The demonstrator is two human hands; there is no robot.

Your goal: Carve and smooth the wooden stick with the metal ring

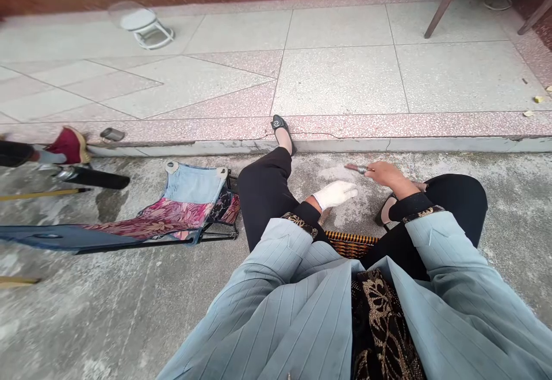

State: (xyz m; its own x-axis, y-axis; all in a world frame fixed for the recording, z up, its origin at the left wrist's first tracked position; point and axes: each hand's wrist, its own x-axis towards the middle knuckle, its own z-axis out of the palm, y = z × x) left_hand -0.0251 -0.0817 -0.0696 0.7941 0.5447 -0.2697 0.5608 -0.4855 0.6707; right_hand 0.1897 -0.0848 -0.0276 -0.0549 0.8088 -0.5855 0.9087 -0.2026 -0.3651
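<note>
My left hand [338, 194], in a white glove, is held out over the concrete between my knees. Its fingers are pressed together with the tips bent in; what they may hold cannot be made out. My right hand [385, 174] is bare and closed around a short, thin reddish-brown tool [356, 168] with a silvery, wire-like band near the fingers. The tool points left, a little above the gloved fingertips and apart from them. Below my hands, the woven orange-and-black rim of a basket [351, 244] shows between my legs, mostly hidden by them.
A folding recliner [172, 213] with flowered cloth stands at left. Beyond a low step edge [241, 147] lies a tiled floor with a white stool [149, 26] and wooden legs [446, 0]. Another person's red shoe [71, 145], a black cylinder [99, 177] and a metal cup [112, 134] are at far left.
</note>
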